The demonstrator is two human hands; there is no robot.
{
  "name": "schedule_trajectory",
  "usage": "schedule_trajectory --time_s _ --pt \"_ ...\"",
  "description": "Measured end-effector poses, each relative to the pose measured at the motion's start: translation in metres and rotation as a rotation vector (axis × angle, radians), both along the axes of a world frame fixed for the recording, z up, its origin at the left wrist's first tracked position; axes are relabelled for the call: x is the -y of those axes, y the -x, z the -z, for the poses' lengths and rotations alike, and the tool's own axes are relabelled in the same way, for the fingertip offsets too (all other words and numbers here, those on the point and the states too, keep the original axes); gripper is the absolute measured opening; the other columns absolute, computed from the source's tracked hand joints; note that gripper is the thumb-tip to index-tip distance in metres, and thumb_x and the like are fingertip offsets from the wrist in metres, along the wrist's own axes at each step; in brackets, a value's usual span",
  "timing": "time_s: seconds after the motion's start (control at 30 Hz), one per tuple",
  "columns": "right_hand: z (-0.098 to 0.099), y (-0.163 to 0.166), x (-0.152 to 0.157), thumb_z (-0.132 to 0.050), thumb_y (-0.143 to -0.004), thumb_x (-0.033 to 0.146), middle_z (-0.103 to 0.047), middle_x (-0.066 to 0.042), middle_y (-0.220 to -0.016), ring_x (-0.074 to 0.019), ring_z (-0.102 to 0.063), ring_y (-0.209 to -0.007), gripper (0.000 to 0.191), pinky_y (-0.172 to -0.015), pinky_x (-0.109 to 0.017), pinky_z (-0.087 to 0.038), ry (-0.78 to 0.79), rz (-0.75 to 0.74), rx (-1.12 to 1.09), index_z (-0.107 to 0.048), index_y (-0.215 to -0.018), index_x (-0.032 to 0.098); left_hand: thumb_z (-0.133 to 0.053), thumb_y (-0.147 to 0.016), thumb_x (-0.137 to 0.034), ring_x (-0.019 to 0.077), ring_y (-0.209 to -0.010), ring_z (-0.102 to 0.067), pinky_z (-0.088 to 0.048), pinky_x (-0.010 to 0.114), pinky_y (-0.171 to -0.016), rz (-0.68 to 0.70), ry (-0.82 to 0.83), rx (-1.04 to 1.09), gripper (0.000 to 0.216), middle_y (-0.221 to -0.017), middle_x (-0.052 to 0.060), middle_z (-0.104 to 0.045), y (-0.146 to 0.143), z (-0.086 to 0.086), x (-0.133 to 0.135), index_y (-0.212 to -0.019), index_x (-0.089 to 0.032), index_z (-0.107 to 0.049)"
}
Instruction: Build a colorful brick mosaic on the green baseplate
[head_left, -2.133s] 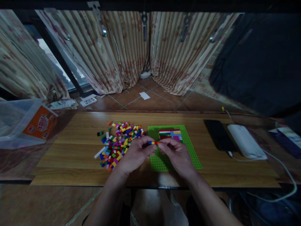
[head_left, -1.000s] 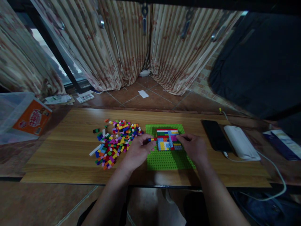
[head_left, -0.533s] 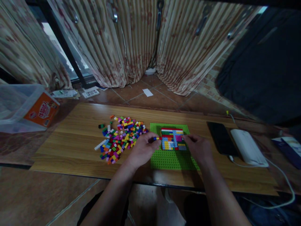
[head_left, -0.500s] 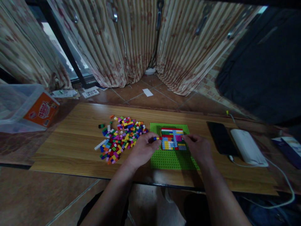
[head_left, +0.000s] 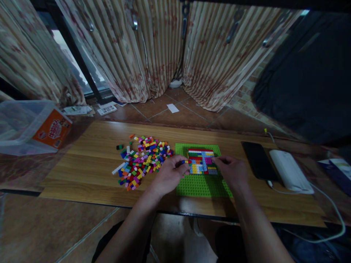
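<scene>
A green baseplate (head_left: 203, 187) lies on the wooden table, with a multicoloured block of toy bricks (head_left: 199, 168) built up on it. At the block's left side my left hand (head_left: 171, 173) is closed, pinching a short row of small toy bricks (head_left: 186, 162) in blue, yellow and red. My right hand (head_left: 231, 170) is closed at the block's right edge, its fingertips by the magenta bricks. Whatever lies between those fingertips is too small to make out. To the left spreads a pile of loose toy bricks (head_left: 148, 157) in many colours.
Right of the baseplate lie a black phone (head_left: 259, 160) and a white power bank (head_left: 290, 171) with a cable. A clear plastic bin (head_left: 24, 128) with an orange label stands at far left. Curtains (head_left: 159, 54) hang behind the table (head_left: 82, 164).
Both hands stay nearly in place at the brick block, still closed. The whole view has shifted very slightly.
</scene>
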State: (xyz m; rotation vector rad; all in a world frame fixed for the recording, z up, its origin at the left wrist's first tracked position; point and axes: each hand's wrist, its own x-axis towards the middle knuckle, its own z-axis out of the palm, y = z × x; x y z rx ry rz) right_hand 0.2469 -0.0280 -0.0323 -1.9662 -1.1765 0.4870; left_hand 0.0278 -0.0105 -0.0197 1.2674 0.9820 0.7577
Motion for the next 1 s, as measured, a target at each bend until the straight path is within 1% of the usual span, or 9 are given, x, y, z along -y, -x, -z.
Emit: schedule_trajectory --time_s 0.07,0.13,0.2,0.3,0.47,0.57,0.7,0.83,1.0 --pt "-0.006 0.010 0.005 -0.065 -0.074 0.047 -0.072 -0.007 -0.068 -0.0211 -0.063 -0.063 0.032 -0.060 -0.032 -0.045 -0.091 0.006 -0.016 -0.074 -0.073 0.016 -0.059 -0.082 -0.030 0.0113 -0.060 -0.055 -0.043 0.023 -0.057 -0.009 0.019 0.015 0.013 -0.065 -0.002 -0.060 -0.001 0.000 0.000 -0.083 -0.017 -0.060" --pt "-0.011 0.023 0.010 -0.064 -0.078 0.047 -0.072 -0.006 -0.071 -0.0197 -0.063 -0.066 0.032 -0.063 -0.030 -0.047 -0.171 -0.069 -0.151 -0.072 -0.075 0.017 -0.060 -0.081 -0.030 0.0113 -0.059 -0.055 -0.043 0.023 -0.057 -0.010 0.029 0.031 0.013 -0.065 -0.002 -0.059 -0.003 -0.001 0.001 -0.083 -0.017 -0.060" --pt "-0.014 0.036 0.014 -0.064 -0.080 0.048 -0.072 -0.004 -0.074 -0.0183 -0.063 -0.069 0.032 -0.065 -0.030 -0.048 -0.159 -0.224 -0.316 -0.072 -0.078 0.017 -0.061 -0.080 -0.030 0.0114 -0.059 -0.056 -0.043 0.023 -0.056 -0.012 0.033 0.044 0.014 -0.065 -0.003 -0.059 -0.005 -0.002 0.001 -0.085 -0.017 -0.060" --pt "-0.015 0.049 0.018 -0.066 -0.081 0.047 -0.072 -0.002 -0.077 -0.0170 -0.062 -0.072 0.029 -0.069 -0.029 -0.047 -0.130 -0.344 -0.393 -0.073 -0.081 0.019 -0.062 -0.081 -0.030 0.0121 -0.062 -0.059 -0.044 0.023 -0.057 0.001 0.033 0.045 0.015 -0.068 -0.003 -0.059 -0.007 -0.004 0.003 -0.087 -0.017 -0.060" --pt "-0.017 0.051 0.021 -0.066 -0.083 0.045 -0.070 -0.001 -0.075 -0.0156 -0.060 -0.071 0.027 -0.070 -0.028 -0.044 -0.114 -0.408 -0.381 -0.073 -0.080 0.019 -0.061 -0.083 -0.026 0.0109 -0.065 -0.058 -0.045 0.023 -0.062 0.056 -0.074 0.016 0.010 -0.071 -0.002 -0.059 -0.008 -0.003 0.004 -0.084 -0.015 -0.061" --pt "-0.019 0.049 0.022 -0.065 -0.084 0.045 -0.070 -0.001 -0.077 -0.0158 -0.060 -0.074 0.027 -0.072 -0.029 -0.043 -0.091 -0.437 -0.359 -0.072 -0.081 0.020 -0.061 -0.085 -0.025 0.0103 -0.065 -0.056 -0.044 0.022 -0.062 0.067 -0.135 0.015 0.010 -0.070 -0.002 -0.059 -0.009 0.000 0.004 -0.083 -0.016 -0.061" --pt "-0.022 0.049 0.024 -0.062 -0.086 0.045 -0.070 -0.001 -0.081 -0.0165 -0.061 -0.078 0.027 -0.075 -0.029 -0.043 -0.074 -0.468 -0.337 -0.072 -0.084 0.019 -0.062 -0.085 -0.026 0.0097 -0.062 -0.054 -0.042 0.022 -0.061 0.072 -0.151 0.013 0.012 -0.067 -0.003 -0.058 -0.010 -0.001 0.004 -0.081 -0.015 -0.062" --pt "-0.022 0.049 0.024 -0.062 -0.085 0.046 -0.069 -0.002 -0.076 -0.0167 -0.060 -0.074 0.029 -0.074 -0.030 -0.043 -0.064 -0.457 -0.387 -0.070 -0.081 0.018 -0.062 -0.086 -0.028 0.0099 -0.060 -0.054 -0.042 0.022 -0.060 0.082 -0.132 0.005 0.014 -0.067 -0.003 -0.059 -0.012 -0.005 0.005 -0.080 -0.015 -0.061" --pt "-0.021 0.045 0.024 -0.067 -0.080 0.049 -0.067 -0.002 -0.071 -0.0162 -0.058 -0.069 0.031 -0.068 -0.028 -0.043 -0.031 -0.445 -0.482 -0.071 -0.075 0.018 -0.056 -0.090 -0.031 0.0112 -0.064 -0.054 -0.040 0.023 -0.060 0.129 -0.250 -0.074 0.016 -0.070 -0.002 -0.059 -0.010 -0.003 0.007 -0.083 -0.017 -0.060"
